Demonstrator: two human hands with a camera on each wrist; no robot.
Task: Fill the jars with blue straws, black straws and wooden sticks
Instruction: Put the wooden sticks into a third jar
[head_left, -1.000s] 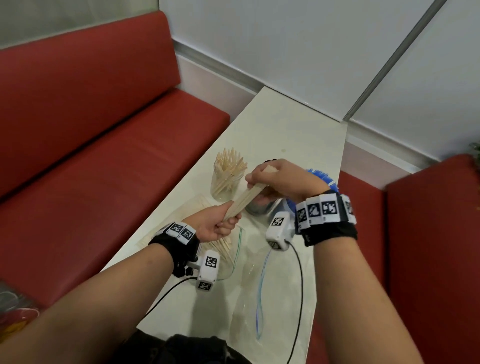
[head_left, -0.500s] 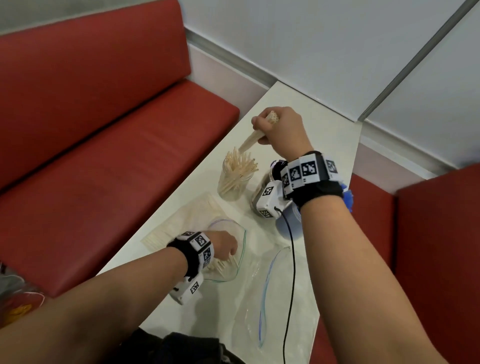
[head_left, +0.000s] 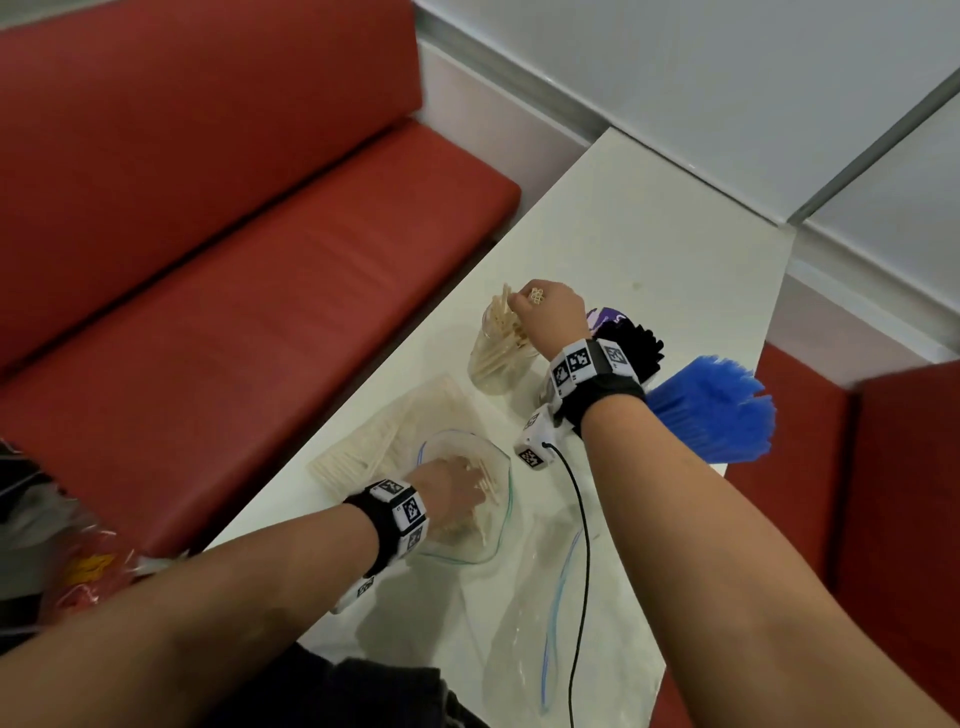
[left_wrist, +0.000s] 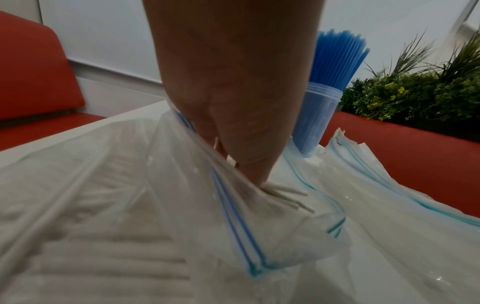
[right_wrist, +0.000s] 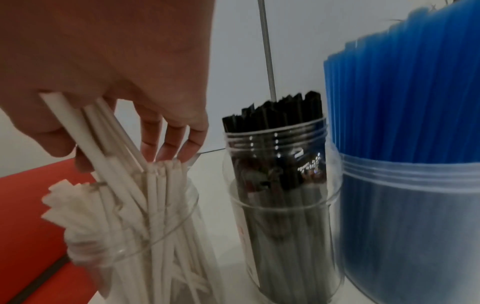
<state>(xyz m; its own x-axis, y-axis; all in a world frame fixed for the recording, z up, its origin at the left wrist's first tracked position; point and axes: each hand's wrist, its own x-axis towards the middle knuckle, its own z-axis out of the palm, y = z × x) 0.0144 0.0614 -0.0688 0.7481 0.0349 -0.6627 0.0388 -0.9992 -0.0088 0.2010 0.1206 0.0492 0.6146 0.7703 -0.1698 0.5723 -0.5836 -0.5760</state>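
Wooden sticks (right_wrist: 103, 144) look light, stiff and thin; right hand (head_left: 553, 312) grips a bunch mid-frame, left hand (head_left: 457, 483) grabs more in the bag (left_wrist: 259, 236).

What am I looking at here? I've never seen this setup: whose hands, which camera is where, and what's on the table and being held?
No robot: a person works bare-handed, with a tagged band and a small camera on each wrist. The wide picture comes from a head camera looking down; the other two look along each hand.

On the white table stand three clear jars: wooden sticks, black straws and blue straws. Nearer the person lie zip bags.

The right hand grips a bundle of sticks, its lower end in the stick jar. The left hand reaches into an open bag of sticks; its fingers touch them, but whether they grip any is hidden.
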